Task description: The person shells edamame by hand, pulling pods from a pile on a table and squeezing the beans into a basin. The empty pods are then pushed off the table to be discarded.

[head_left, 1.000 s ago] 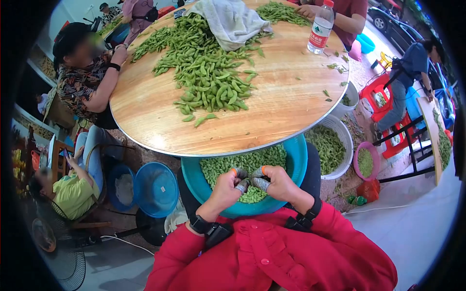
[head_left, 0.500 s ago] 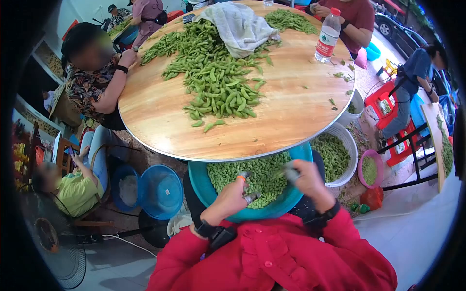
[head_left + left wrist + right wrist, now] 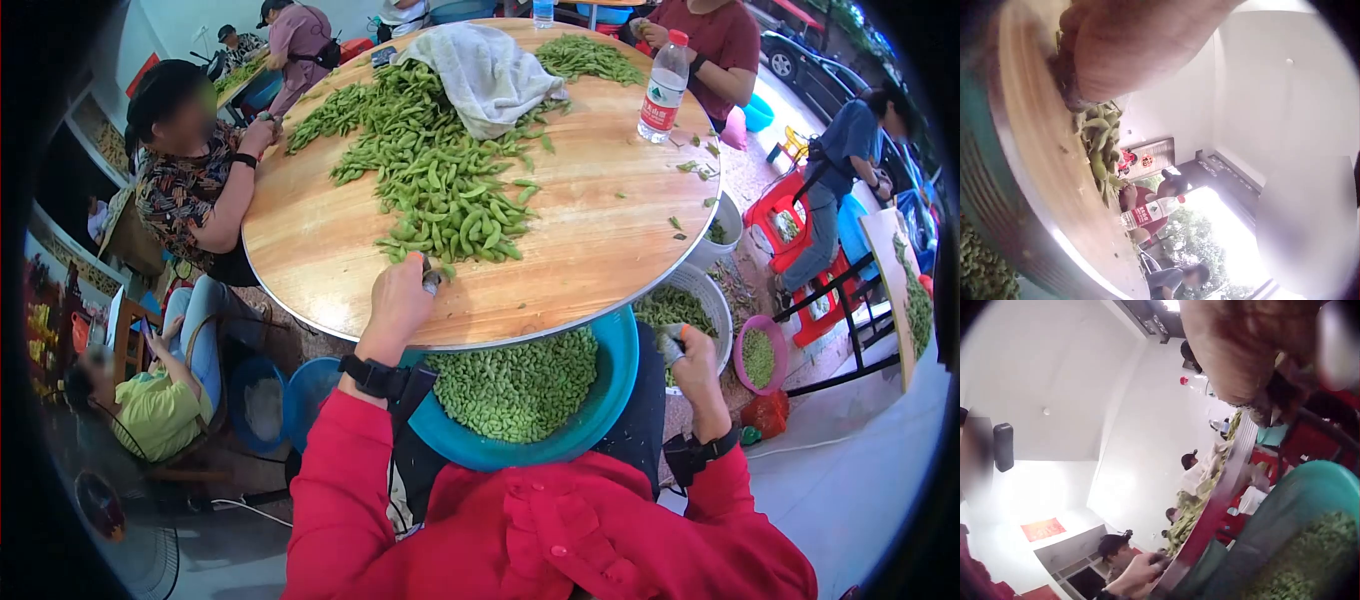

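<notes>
My left hand (image 3: 405, 295) reaches onto the round wooden table (image 3: 590, 230), its taped fingers (image 3: 430, 276) curled down on an edamame pod at the near edge of the pod pile (image 3: 440, 180). The left wrist view shows that hand right over pods (image 3: 1100, 137). A teal basin (image 3: 620, 350) full of shelled beans (image 3: 515, 385) sits on my lap under the table edge. To the right, my right hand (image 3: 685, 355) hangs over a white bucket (image 3: 718, 300) of pods with curled fingers. A pale green pod shell (image 3: 1280, 360) shows between them in the right wrist view.
A grey cloth (image 3: 490, 70) lies on the pile, and a water bottle (image 3: 663, 90) stands at the table's far right. Other people sit around the table. Blue tubs (image 3: 300, 395) stand on the floor at left, and a pink bowl (image 3: 757, 335) at right.
Both hands were together over the teal basin. The left hand has moved up onto the table to the pods, and the right has swung out to the white bucket.
</notes>
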The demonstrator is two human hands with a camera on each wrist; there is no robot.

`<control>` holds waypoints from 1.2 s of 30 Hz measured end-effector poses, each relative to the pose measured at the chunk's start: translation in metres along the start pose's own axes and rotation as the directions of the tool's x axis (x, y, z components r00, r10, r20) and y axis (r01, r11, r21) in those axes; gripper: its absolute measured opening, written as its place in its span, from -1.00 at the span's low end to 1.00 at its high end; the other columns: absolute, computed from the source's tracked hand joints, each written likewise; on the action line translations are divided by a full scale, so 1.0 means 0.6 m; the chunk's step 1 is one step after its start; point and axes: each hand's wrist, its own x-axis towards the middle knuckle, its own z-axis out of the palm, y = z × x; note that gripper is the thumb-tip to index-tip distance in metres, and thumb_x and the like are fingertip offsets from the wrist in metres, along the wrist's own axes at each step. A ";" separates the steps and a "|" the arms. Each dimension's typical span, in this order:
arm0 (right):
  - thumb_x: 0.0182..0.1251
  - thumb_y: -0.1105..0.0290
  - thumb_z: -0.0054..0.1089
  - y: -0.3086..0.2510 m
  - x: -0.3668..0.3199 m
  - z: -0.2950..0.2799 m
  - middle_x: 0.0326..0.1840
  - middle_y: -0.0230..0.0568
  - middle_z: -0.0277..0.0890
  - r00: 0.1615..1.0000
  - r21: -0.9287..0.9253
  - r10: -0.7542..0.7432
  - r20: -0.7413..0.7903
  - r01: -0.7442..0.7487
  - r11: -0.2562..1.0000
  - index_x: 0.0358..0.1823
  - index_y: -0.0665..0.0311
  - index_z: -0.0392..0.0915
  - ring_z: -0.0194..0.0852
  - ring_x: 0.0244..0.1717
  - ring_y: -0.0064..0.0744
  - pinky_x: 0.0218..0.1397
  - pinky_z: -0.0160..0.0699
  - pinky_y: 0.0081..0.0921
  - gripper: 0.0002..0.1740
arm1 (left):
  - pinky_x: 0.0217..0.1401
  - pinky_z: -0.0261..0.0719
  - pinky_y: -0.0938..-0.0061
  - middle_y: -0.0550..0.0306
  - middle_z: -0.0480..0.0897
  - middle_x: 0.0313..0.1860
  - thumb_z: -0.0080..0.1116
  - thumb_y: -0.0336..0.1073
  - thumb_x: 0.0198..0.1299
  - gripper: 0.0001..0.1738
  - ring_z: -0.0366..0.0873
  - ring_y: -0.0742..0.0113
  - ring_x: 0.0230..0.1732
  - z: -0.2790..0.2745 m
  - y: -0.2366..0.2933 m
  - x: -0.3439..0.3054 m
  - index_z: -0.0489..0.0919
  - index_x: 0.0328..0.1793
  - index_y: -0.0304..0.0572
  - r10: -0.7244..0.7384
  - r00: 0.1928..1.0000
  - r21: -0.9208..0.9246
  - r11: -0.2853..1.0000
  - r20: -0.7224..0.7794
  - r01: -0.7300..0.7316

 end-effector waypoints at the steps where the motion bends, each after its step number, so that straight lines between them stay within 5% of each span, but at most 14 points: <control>1: 0.13 0.49 0.07 -0.013 -0.001 0.010 -0.52 -0.29 0.49 0.998 0.057 -0.048 0.036 0.046 0.997 -0.32 0.42 0.51 0.37 -0.48 -0.61 -0.39 0.36 -0.62 -0.86 | -0.37 0.47 0.28 -0.13 0.56 -0.47 0.18 -0.34 -0.05 -0.73 0.54 0.00 -0.39 0.000 -0.004 -0.008 0.44 -0.23 -0.31 -0.013 1.000 -0.068 0.998 -0.009 0.013; 2: 0.14 0.48 0.07 -0.026 -0.002 0.021 -0.50 -0.29 0.50 0.993 0.117 -0.098 0.071 0.089 0.989 -0.30 0.42 0.51 0.39 -0.46 -0.60 -0.37 0.38 -0.62 -0.85 | -0.37 0.48 0.32 -0.10 0.57 -0.46 0.17 -0.37 -0.03 -0.75 0.55 0.04 -0.40 0.001 -0.007 -0.017 0.43 -0.23 -0.31 -0.028 0.999 -0.134 0.991 -0.017 0.025; 3: 0.14 0.48 0.06 -0.042 -0.004 0.032 -0.48 -0.28 0.51 0.986 0.163 -0.099 0.131 0.077 0.984 -0.28 0.42 0.51 0.41 -0.43 -0.59 -0.34 0.39 -0.62 -0.84 | -0.41 0.47 0.39 -0.07 0.57 -0.46 0.13 -0.42 -0.02 -0.78 0.54 0.12 -0.43 0.000 -0.006 -0.029 0.43 -0.21 -0.30 -0.079 0.997 -0.400 0.914 -0.017 0.066; 5: 0.15 0.48 0.06 -0.075 -0.008 0.055 -0.43 -0.28 0.52 0.963 0.250 -0.104 0.249 0.039 0.967 -0.23 0.41 0.51 0.43 -0.39 -0.58 -0.30 0.41 -0.62 -0.81 | -0.48 0.47 0.52 0.01 0.56 -0.45 0.06 -0.51 0.02 -0.81 0.53 0.28 -0.47 -0.002 0.006 -0.060 0.44 -0.19 -0.28 -0.168 0.985 -0.822 0.556 0.031 0.121; 8: 0.18 0.42 0.05 -0.126 -0.009 0.094 -0.38 -0.34 0.50 0.895 0.448 -0.147 0.422 -0.064 0.892 -0.18 0.38 0.49 0.40 -0.35 -0.63 -0.26 0.37 -0.68 -0.78 | -0.41 0.48 0.63 0.06 0.55 -0.35 0.02 -0.58 0.04 -0.79 0.52 0.38 -0.39 -0.013 0.061 -0.110 0.42 -0.16 -0.27 -0.161 0.966 -0.974 0.065 0.203 0.215; 11: 0.21 0.36 0.05 -0.145 -0.012 0.126 -0.41 -0.44 0.46 0.831 0.557 -0.153 0.535 -0.211 0.803 -0.24 0.36 0.50 0.34 -0.41 -0.70 -0.33 0.31 -0.75 -0.79 | -0.32 0.50 0.60 0.05 0.56 -0.33 0.05 -0.58 0.03 -0.80 0.53 0.39 -0.35 -0.005 0.112 -0.151 0.43 -0.17 -0.30 -0.098 0.989 -0.991 0.075 0.107 0.115; 15: 0.20 0.28 0.08 -0.138 -0.021 0.138 -0.46 -0.49 0.43 0.771 0.604 -0.083 0.631 -0.422 0.677 -0.32 0.29 0.50 0.23 -0.51 -0.77 -0.46 0.19 -0.80 -0.80 | -0.27 0.51 0.55 0.06 0.57 -0.34 0.21 -0.55 -0.09 -0.75 0.54 0.32 -0.36 0.020 0.124 -0.185 0.49 -0.22 -0.29 0.065 0.996 -0.878 0.472 -0.064 -0.087; 18: 0.19 0.32 0.07 -0.128 -0.025 0.137 -0.52 -0.49 0.40 0.759 0.652 -0.078 0.646 -0.496 0.573 -0.39 0.28 0.49 0.21 -0.56 -0.75 -0.51 0.17 -0.78 -0.84 | -0.32 0.50 0.51 0.06 0.57 -0.39 0.24 -0.55 -0.17 -0.76 0.53 0.23 -0.40 0.008 0.128 -0.182 0.52 -0.29 -0.28 0.440 0.846 -0.468 0.705 -0.302 -0.533; 22: 0.18 0.41 0.05 -0.131 -0.032 0.132 -0.57 -0.50 0.37 0.737 0.639 -0.026 0.676 -0.568 0.518 -0.43 0.27 0.48 0.19 -0.59 -0.74 -0.54 0.16 -0.76 -0.90 | -0.35 0.48 0.48 0.04 0.56 -0.41 0.25 -0.54 -0.19 -0.78 0.53 0.20 -0.41 0.023 0.129 -0.195 0.52 -0.34 -0.26 0.426 0.831 -0.516 0.652 -0.357 -0.556; 28: 0.19 0.42 0.03 -0.130 -0.035 0.136 -0.55 -0.48 0.40 0.730 0.643 -0.037 0.683 -0.576 0.506 -0.42 0.28 0.49 0.19 -0.60 -0.75 -0.55 0.17 -0.76 -0.89 | -0.33 0.48 0.51 0.04 0.56 -0.41 0.22 -0.55 -0.17 -0.80 0.54 0.21 -0.39 0.018 0.132 -0.206 0.51 -0.35 -0.25 0.297 0.912 -0.628 0.661 -0.284 -0.411; 36: 0.18 0.46 0.01 -0.134 -0.037 0.132 -0.56 -0.48 0.39 0.714 0.616 -0.009 0.700 -0.597 0.514 -0.41 0.29 0.49 0.20 -0.59 -0.75 -0.54 0.17 -0.77 -0.91 | -0.35 0.50 0.47 0.06 0.56 -0.43 0.23 -0.58 -0.25 -0.78 0.54 0.18 -0.40 0.022 0.127 -0.198 0.53 -0.38 -0.25 0.429 0.826 -0.499 0.659 -0.365 -0.562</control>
